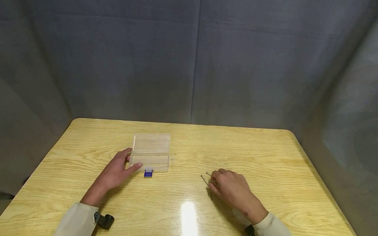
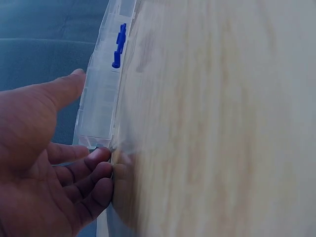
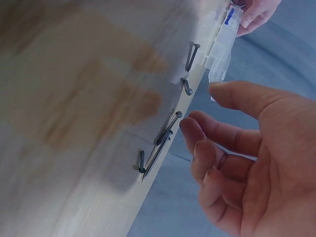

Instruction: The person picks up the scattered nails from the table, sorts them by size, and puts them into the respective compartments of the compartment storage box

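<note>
A clear plastic box [image 1: 149, 168] lies with its lid [image 1: 151, 143] folded back and a blue latch [image 1: 148, 173] at its front. My left hand [image 1: 116, 170] rests at the box's left end, its thumb reaching over the front corner. The left wrist view shows the fingertips [image 2: 102, 170] low against the box's end [image 2: 96, 140]. Over several loose nails [image 1: 204, 179], my right hand [image 1: 231, 188] hovers with loosely bent fingers. In the right wrist view, the nails [image 3: 163, 148] lie on the table beside those fingers, and nothing shows between fingers and thumb.
Both hands are over a wood-grain table [image 1: 189, 144] with rounded far corners. Grey cloth [image 1: 133, 65] hangs behind it and at both sides. A black wrist strap and camera [image 1: 104, 220] sit on the left sleeve. Bright glare [image 1: 189, 218] marks the near tabletop.
</note>
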Tool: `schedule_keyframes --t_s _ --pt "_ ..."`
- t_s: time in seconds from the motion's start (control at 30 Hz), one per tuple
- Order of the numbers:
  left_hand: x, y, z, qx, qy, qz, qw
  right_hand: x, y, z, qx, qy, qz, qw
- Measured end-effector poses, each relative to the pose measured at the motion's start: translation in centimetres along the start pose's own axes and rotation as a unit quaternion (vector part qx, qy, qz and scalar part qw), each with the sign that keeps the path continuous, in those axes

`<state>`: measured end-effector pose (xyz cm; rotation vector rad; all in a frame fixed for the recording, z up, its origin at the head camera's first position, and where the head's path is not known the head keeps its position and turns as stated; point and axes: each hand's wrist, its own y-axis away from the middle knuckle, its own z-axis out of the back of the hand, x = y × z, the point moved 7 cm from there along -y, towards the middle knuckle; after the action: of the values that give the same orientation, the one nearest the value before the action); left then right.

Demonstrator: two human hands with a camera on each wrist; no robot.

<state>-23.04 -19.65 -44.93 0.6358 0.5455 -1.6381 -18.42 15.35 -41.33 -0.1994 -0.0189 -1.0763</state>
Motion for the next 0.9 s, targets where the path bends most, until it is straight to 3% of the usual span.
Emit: schedule_keyframes --t_s 0.53,0.9 --pt "-0.1 0.4 0.0 -0.006 -0.008 -0.019 0.9998 -0.1 -0.7 -0.6 0.029 -0.007 -0.014 0.999" --pt "-0.1 0.7 0.0 -0.007 -0.013 -0.023 0.9996 0.2 -1.2 -0.7 0.029 -0.004 0.008 1.000"
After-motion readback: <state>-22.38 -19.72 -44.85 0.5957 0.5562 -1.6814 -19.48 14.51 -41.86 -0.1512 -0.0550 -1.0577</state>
